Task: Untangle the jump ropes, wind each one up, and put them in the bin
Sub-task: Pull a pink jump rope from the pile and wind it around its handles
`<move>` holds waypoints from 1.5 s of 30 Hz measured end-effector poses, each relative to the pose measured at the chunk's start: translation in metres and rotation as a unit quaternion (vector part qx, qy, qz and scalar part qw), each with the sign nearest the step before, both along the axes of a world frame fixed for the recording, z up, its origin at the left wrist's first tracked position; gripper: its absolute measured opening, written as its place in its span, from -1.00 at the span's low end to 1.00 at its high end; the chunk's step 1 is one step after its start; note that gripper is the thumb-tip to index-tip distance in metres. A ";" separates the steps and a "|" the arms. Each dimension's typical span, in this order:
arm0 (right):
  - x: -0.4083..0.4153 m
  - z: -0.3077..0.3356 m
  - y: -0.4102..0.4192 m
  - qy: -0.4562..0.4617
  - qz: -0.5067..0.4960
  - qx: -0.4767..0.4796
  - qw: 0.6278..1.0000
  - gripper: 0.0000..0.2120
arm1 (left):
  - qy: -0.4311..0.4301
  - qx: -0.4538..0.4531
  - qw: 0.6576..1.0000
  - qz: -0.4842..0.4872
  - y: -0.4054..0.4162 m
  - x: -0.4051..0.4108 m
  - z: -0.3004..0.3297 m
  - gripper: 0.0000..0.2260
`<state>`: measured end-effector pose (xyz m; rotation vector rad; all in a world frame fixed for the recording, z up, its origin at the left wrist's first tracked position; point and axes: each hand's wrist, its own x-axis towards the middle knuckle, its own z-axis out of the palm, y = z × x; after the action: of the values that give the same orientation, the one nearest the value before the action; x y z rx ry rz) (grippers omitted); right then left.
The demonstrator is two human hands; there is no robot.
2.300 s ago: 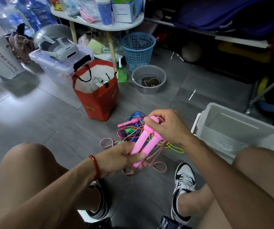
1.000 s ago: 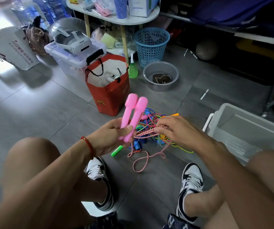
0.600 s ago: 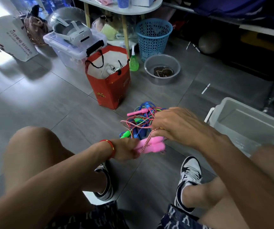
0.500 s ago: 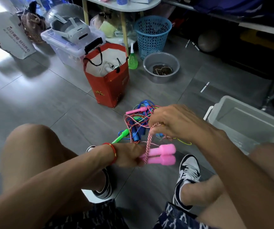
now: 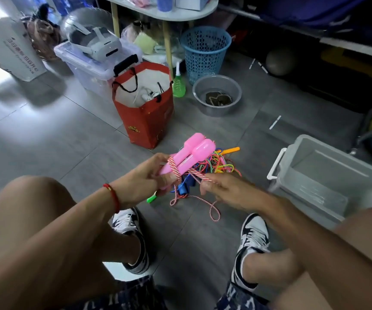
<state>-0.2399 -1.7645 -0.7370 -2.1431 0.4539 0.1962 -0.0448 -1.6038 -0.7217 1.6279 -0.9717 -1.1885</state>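
Head view: left hand (image 5: 146, 180) grips pink handles (image 5: 189, 154) above the rope pile (image 5: 214, 166); right hand (image 5: 223, 190) pinches striped rope (image 5: 199, 176), winding. Next: wrap remaining slack, then bin (image 5: 319, 175), right of pile.

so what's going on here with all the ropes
A person sitting on the floor is winding up a jump rope. The left hand grips the two pink handles together, and the right hand pinches the red-and-white cord, which already loops round the handles. The rest of the cord trails on the floor. A tangle of other ropes lies just behind, and the grey bin stands to the right with no ropes visible in it.
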 end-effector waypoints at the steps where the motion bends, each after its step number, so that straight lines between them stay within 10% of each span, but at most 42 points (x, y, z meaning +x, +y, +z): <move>1: 0.002 -0.002 0.007 -0.009 -0.022 -0.009 1.000 -0.80 | 0.000 0.008 1.000 0.026 0.000 0.002 -0.002 -0.78; 23: -0.001 0.026 0.068 0.058 -0.069 -0.218 0.972 -0.88 | -0.218 0.152 0.956 0.127 -0.011 0.001 -0.043 -0.77; 33: -0.010 0.050 0.044 -0.109 0.071 -0.311 0.942 -0.83 | -0.320 0.097 0.940 -0.069 -0.007 -0.007 -0.038 -0.79; 45: -0.011 0.049 -0.015 -0.094 0.102 -0.238 0.961 -0.83 | -0.277 -0.017 0.907 -0.317 -0.011 -0.048 -0.010 -0.92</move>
<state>-0.2505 -1.7793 -0.6876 -2.6545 0.1761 -0.0059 -0.0931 -1.6151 -0.7317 1.7108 -1.9883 -1.1031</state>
